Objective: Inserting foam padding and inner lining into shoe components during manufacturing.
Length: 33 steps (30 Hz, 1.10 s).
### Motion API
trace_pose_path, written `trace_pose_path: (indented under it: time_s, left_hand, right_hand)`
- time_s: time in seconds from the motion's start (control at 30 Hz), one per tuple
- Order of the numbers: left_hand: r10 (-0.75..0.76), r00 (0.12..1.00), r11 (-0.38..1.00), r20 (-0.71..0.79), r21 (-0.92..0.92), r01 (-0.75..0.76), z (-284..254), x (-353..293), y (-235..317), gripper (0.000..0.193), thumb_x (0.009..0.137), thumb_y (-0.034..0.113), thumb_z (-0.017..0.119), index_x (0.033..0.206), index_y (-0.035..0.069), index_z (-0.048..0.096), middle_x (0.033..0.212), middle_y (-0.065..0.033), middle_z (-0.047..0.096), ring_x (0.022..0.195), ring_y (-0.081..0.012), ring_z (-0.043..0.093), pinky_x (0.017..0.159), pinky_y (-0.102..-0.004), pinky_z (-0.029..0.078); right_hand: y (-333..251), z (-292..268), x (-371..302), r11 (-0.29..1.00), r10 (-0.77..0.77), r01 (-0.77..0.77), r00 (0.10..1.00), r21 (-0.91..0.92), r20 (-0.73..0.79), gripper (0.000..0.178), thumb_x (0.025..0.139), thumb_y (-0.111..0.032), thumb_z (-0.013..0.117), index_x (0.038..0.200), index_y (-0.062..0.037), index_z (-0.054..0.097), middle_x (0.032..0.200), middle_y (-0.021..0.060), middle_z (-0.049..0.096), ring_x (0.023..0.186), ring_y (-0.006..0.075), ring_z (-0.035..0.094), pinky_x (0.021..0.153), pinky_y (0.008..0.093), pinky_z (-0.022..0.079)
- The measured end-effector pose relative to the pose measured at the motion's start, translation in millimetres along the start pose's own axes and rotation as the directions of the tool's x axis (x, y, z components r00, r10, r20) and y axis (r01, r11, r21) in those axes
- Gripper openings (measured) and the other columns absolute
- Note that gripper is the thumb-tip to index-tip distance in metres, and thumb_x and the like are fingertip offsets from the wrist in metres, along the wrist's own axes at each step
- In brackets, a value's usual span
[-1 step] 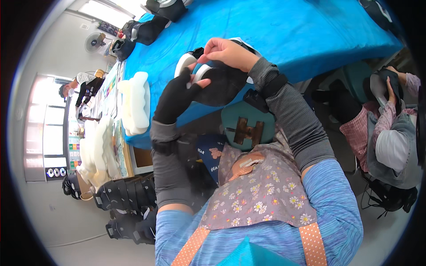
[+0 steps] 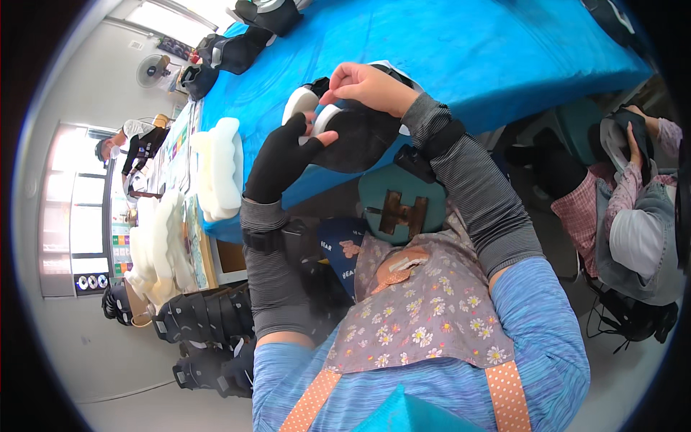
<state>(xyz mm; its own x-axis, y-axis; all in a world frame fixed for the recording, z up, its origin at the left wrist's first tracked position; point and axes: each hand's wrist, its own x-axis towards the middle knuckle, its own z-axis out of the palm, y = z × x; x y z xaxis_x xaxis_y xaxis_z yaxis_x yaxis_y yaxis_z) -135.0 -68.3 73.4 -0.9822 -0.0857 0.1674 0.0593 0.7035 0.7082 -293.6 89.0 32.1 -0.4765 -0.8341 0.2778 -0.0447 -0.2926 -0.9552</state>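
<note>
At the near edge of the blue-covered table (image 2: 475,57) I hold a black cap-like fabric piece (image 2: 356,140) with thick white padded edges. My left hand (image 2: 279,162), in a black fingerless glove, is closed on its white edge with the bare thumb on the near side. Above the piece is my bare right hand (image 2: 371,88), its thumb and forefinger pinched together. Whatever is between those fingertips is too small to make out. Part of the piece's far side is hidden behind my hands.
White foam pieces (image 2: 229,169) stand left of my arm. More black padded items (image 2: 245,50) lie along the table's far left. A teal stool (image 2: 367,194) is below the edge. At right, another person (image 2: 626,216) holds a similar piece. Black items (image 2: 209,317) are stacked lower left.
My left hand and wrist have shifted very slightly. The right hand and the black piece look the same.
</note>
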Motion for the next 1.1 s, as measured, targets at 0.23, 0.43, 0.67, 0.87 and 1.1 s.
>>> trace_pose_path:
  time_s: [0.23, 0.43, 0.67, 0.87, 1.1]
  left_hand:
    - [0.142, 0.986, 0.873, -0.086, 0.480, -0.084, 20.7, -8.3, 2.4, 0.029, 0.081, 0.027, 0.073, 0.092, 0.003, 0.061, 0.077, -0.0195, 0.065, 0.073, -0.0378, 0.065, 0.064, -0.0437, 0.050]
    - [0.223, 0.975, 0.908, -0.018, 0.367, -0.201, 4.4, -24.2, 14.2, 0.030, 0.081, 0.026, 0.074, 0.097, 0.003, 0.063, 0.083, -0.0164, 0.068, 0.079, -0.0369, 0.065, 0.071, -0.0446, 0.050]
    - [0.332, 0.890, 0.844, -0.313, 0.520, -0.132, -16.7, -53.9, 10.5, 0.038, 0.074, 0.026, 0.080, 0.102, 0.005, 0.066, 0.101, -0.0104, 0.068, 0.102, -0.0325, 0.062, 0.089, -0.0425, 0.045]
    - [0.381, 0.923, 0.750, -0.064, 0.605, -0.267, 6.2, -43.7, -28.0, 0.049, 0.065, 0.027, 0.084, 0.104, 0.006, 0.063, 0.094, -0.0129, 0.062, 0.105, -0.0379, 0.056, 0.093, -0.0490, 0.041]
    - [0.399, 0.910, 0.742, -0.117, 0.623, -0.245, 0.6, -48.2, 10.2, 0.046, 0.072, 0.026, 0.081, 0.109, 0.005, 0.062, 0.104, -0.0129, 0.065, 0.111, -0.0354, 0.057, 0.096, -0.0534, 0.038]
  right_hand:
    - [16.2, 30.7, 3.9, 0.896, -0.305, 0.213, 0.933, -0.391, -0.192, 0.015, 0.090, -0.017, 0.058, 0.092, -0.0021, 0.059, 0.087, 0.0120, 0.069, 0.084, 0.0235, 0.068, 0.076, 0.0323, 0.052]
    - [22.1, 76.7, -5.9, 0.539, -0.621, 0.265, 0.766, -0.799, -0.165, 0.032, 0.096, -0.034, 0.053, 0.080, -0.0083, 0.064, 0.070, 0.0108, 0.059, 0.063, 0.0320, 0.058, 0.058, 0.0407, 0.047]
    - [36.5, 73.7, -0.6, 0.556, -0.613, 0.214, 0.758, -0.803, -0.222, 0.042, 0.099, -0.035, 0.048, 0.069, -0.0082, 0.059, 0.065, 0.0108, 0.061, 0.062, 0.0315, 0.062, 0.057, 0.0418, 0.049]
    - [24.1, 73.6, -9.0, 0.765, -0.533, 0.360, 0.820, -0.534, -0.210, 0.016, 0.092, -0.017, 0.062, 0.085, -0.0034, 0.061, 0.081, 0.0103, 0.063, 0.069, 0.0254, 0.062, 0.062, 0.0350, 0.049]
    - [23.3, 27.7, -76.2, 0.532, -0.750, 0.314, 0.606, -0.786, -0.266, 0.022, 0.081, -0.014, 0.071, 0.096, -0.0032, 0.058, 0.101, 0.0133, 0.061, 0.092, 0.0324, 0.059, 0.081, 0.0385, 0.047]
